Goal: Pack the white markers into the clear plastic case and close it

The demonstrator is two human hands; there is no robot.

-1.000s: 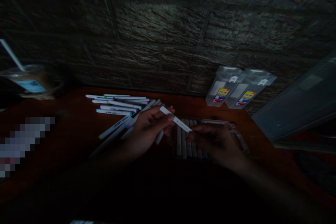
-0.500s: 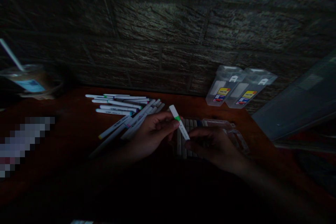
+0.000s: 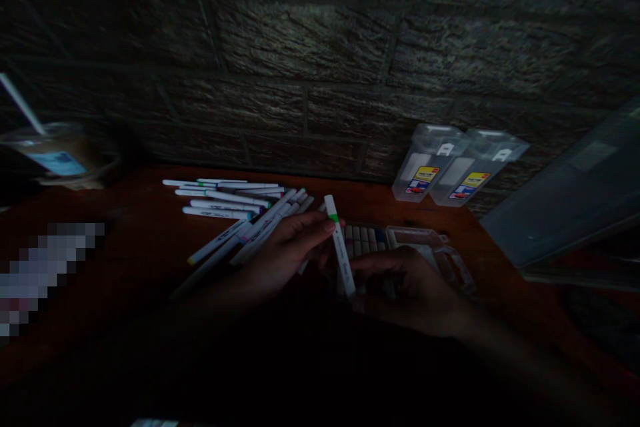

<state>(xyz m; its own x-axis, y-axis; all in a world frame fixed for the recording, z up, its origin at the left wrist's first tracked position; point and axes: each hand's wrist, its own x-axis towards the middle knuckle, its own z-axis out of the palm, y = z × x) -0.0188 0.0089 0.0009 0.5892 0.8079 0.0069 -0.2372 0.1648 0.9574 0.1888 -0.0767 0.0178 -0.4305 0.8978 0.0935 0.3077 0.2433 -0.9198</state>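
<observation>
My left hand (image 3: 295, 243) is closed on a white marker (image 3: 343, 257) with a green band, pinching it close to the band. The marker leans, its plain white end up. My right hand (image 3: 410, 287) has its fingertips on the lower part of the marker, index finger at the side and thumb by the bottom end. Behind and below it lies a clear case (image 3: 417, 235) with several pale markers (image 3: 367, 238) in rows, partly hidden by my hands. Several loose white markers (image 3: 233, 198) with coloured ends lie in a pile beyond my left hand.
Two clear plastic boxes (image 3: 423, 163) with yellow labels stand against the stone-patterned wall (image 3: 320, 40). A cup with a straw (image 3: 65, 153) stands at the left, above a blurred-out patch. A grey panel (image 3: 570, 193) rises at the right of the brown table (image 3: 140, 213).
The marker has turned more upright and its lower end has moved down. My right hand has shifted slightly down with it; my left hand stays nearly in place.
</observation>
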